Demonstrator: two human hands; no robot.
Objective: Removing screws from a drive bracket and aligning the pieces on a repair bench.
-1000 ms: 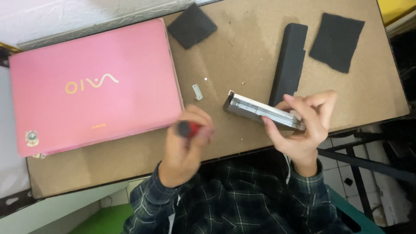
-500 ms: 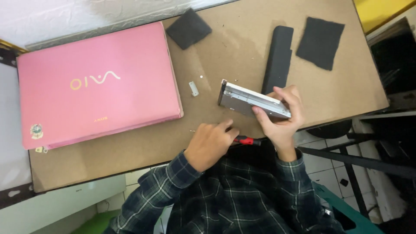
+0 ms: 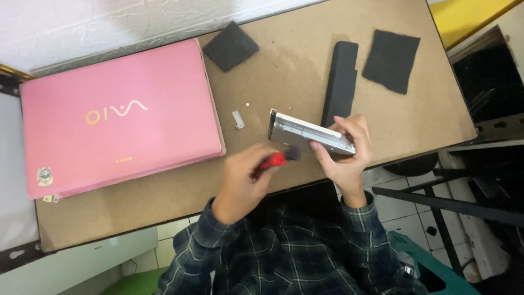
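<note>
The left hand (image 3: pixel 245 175) has risen from the table edge toward frame centre, fingers closed around a red-handled screwdriver (image 3: pixel 278 159). The right hand (image 3: pixel 344 150) grips the silver drive unit (image 3: pixel 305 134) at centre, thumb on top, just beside the screwdriver tip.

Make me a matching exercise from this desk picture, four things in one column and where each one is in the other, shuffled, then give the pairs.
Things:
1. pink laptop
2. silver drive
3. red-handled screwdriver
4. long black battery

Places:
A. held in the left hand
B. lying closed on the left part of the table
C. flat on the table between two dark foam pads
D. gripped at one end by the right hand, above the table's near edge

Pairs: 1-B, 2-D, 3-A, 4-C
</note>
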